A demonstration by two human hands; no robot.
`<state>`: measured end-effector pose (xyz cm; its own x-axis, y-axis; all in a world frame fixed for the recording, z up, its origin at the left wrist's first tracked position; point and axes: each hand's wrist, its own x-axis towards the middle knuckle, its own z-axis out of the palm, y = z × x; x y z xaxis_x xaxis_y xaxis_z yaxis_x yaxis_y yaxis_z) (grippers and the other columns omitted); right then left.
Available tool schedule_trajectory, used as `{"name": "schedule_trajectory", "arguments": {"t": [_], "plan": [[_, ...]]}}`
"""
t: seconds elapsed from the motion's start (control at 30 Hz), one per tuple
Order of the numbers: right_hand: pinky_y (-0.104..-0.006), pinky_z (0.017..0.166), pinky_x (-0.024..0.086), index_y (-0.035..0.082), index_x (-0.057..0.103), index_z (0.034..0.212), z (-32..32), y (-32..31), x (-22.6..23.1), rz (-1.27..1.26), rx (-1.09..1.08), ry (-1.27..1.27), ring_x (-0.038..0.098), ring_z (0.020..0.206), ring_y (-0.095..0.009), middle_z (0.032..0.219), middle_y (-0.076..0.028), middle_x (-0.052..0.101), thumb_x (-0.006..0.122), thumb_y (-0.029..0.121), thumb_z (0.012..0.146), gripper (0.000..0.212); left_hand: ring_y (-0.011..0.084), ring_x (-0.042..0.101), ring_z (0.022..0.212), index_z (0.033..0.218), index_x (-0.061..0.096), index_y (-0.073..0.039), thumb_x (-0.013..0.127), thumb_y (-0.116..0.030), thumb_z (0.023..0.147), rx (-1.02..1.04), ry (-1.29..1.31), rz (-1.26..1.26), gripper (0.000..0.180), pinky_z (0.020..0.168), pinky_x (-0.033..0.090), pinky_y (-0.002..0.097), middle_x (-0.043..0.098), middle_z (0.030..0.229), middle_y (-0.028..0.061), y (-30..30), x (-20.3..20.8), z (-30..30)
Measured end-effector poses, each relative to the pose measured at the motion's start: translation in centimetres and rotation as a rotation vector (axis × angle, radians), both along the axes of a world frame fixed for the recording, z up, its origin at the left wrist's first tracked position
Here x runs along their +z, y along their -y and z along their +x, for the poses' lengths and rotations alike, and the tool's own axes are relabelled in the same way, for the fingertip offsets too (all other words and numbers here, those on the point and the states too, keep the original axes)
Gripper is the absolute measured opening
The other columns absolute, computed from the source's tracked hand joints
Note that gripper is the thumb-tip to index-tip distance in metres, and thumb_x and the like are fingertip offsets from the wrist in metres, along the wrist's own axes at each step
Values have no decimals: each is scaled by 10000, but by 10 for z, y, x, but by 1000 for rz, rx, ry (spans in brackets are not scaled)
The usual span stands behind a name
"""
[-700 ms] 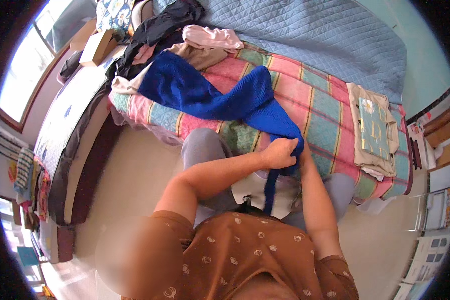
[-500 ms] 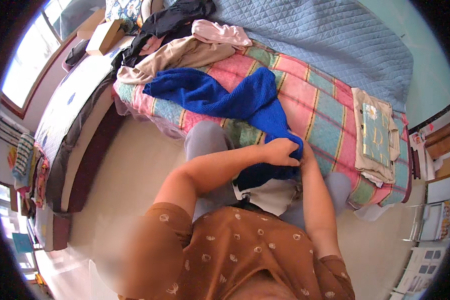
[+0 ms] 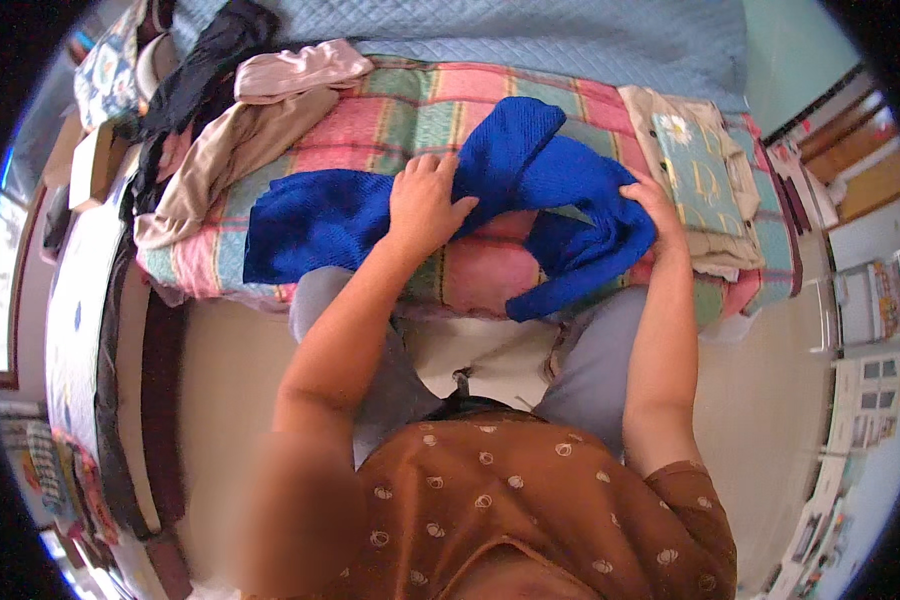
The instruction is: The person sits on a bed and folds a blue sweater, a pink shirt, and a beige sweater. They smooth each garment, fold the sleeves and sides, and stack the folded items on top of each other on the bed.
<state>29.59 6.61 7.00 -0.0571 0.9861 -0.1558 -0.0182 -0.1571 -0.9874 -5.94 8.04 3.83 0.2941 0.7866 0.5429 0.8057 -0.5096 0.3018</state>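
A blue ribbed knit sweater (image 3: 320, 222) lies spread and twisted across the plaid quilt (image 3: 485, 280), its right part looped round a patch of bare quilt. My left hand (image 3: 428, 205) rests on the sweater's left-middle part, thumb apart and fingers laid over the knit. At the right end, my right hand (image 3: 662, 212) grips the bunched knit at its edge, some fingertips hidden in it. Just right of that hand lies a folded beige garment (image 3: 740, 245) with a green printed panel (image 3: 695, 175) on top.
Toward the back left lie beige trousers (image 3: 235, 155), a pink garment (image 3: 295, 72) and a dark garment (image 3: 205, 80). An open cardboard box (image 3: 98, 170) stands at the far left. A blue quilted cover (image 3: 530, 35) runs behind. My knees touch the bed's front edge.
My hands have moved apart, left hand leftward, right hand to the right and farther away. The sweater's gathered end has come up from my lap and opened out on the quilt. The view has shifted.
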Motion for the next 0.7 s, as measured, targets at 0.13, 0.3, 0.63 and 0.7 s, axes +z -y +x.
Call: {"name": "schedule_trajectory", "arguments": {"t": [0.13, 0.3, 0.63, 0.7], "plan": [[-406, 935, 476, 55, 643, 1194, 17, -5, -28, 36, 117, 1098, 636, 1070, -311, 1145, -184, 671, 569, 200, 820, 407, 373, 603, 1007, 1163, 568, -15, 776, -421, 739, -17, -114, -217, 622, 835, 510, 456, 630, 1033, 187, -7, -28, 22], [-436, 998, 448, 76, 628, 1222, -9, -8, -34, 107, -102, 1167, 569, 1174, -370, 1260, -209, 605, 604, 371, 865, 464, 400, 591, 1043, 1265, 512, -22, 718, -438, 792, 1, -115, -245, 663, 885, 497, 455, 624, 1100, 221, -26, -35, 40], [-463, 929, 480, 70, 659, 1111, -61, -24, -35, -3, 57, 1331, 601, 1116, -373, 1225, -188, 626, 682, 546, 772, 585, 330, 663, 927, 1177, 631, -7, 703, -150, 799, -167, 528, -441, 410, 842, 504, 381, 683, 1016, 209, -66, -53, 17], [-453, 940, 476, 63, 623, 1198, -63, -28, -33, -7, 100, 1316, 595, 1129, -368, 1234, -179, 626, 673, 532, 790, 623, 235, 640, 942, 1186, 627, 6, 704, -96, 801, -134, 709, -638, 406, 866, 486, 325, 683, 1038, 162, -60, -28, 10]]}}
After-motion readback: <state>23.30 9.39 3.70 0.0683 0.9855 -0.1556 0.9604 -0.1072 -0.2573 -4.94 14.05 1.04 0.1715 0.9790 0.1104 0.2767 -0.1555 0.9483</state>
